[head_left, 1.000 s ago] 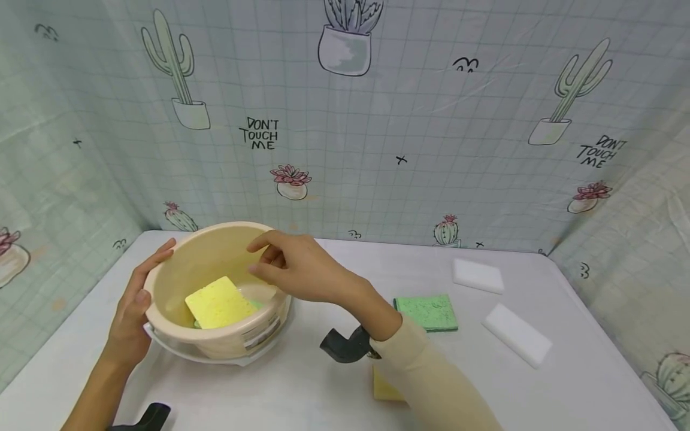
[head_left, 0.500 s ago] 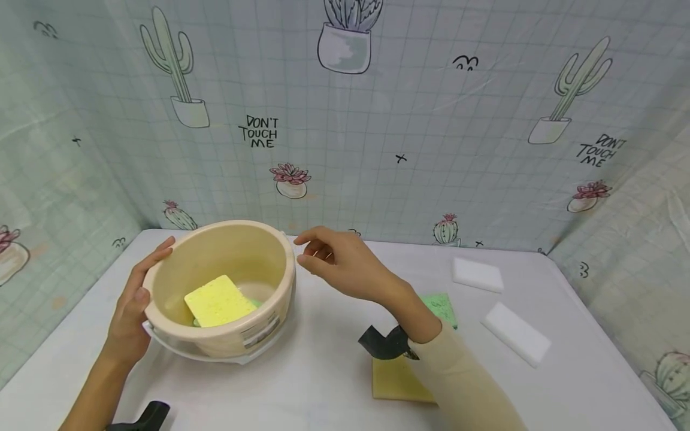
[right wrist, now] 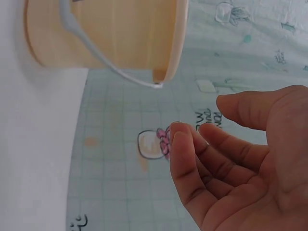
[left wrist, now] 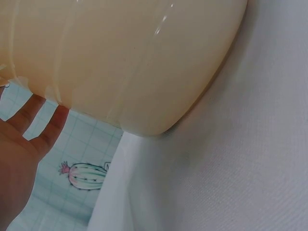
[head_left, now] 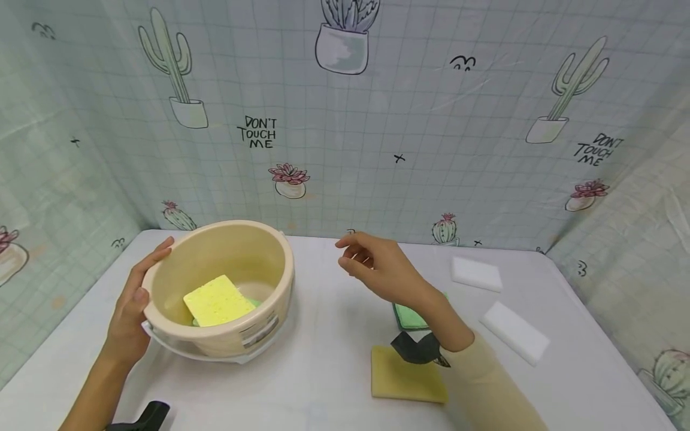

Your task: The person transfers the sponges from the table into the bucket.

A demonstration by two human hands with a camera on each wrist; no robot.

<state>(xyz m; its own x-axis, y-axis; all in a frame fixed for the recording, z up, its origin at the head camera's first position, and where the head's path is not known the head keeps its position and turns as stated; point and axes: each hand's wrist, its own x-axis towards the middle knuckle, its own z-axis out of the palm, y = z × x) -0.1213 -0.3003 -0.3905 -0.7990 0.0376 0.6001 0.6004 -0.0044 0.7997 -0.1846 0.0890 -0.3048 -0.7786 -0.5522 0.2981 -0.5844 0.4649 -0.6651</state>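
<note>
At the left of the table stands a cream bucket [head_left: 242, 248] with a white handle. My left hand [head_left: 128, 308] rests against its left side near the rim. In the left wrist view, fairly straight fingers [left wrist: 50, 129] touch the bucket's wall. Inside lies a yellow sponge [head_left: 218, 301], with a bit of green showing beneath it. To the right of the bucket, my right hand [head_left: 385, 267] hovers above the table, fingers loosely bent and holding nothing. Below its wrist a darker yellow sponge [head_left: 399, 381] lies on the table. A green sponge [head_left: 409, 318] is partly hidden behind the forearm.
Two white sponge blocks [head_left: 477, 274] [head_left: 515, 333] lie on the right side of the white table [head_left: 323, 383]. A cactus-print curtain [head_left: 345, 131] hangs behind the table and along both sides.
My right hand has drawn out from over the bucket and moved right across the table. The left hand and the bucket have stayed in place.
</note>
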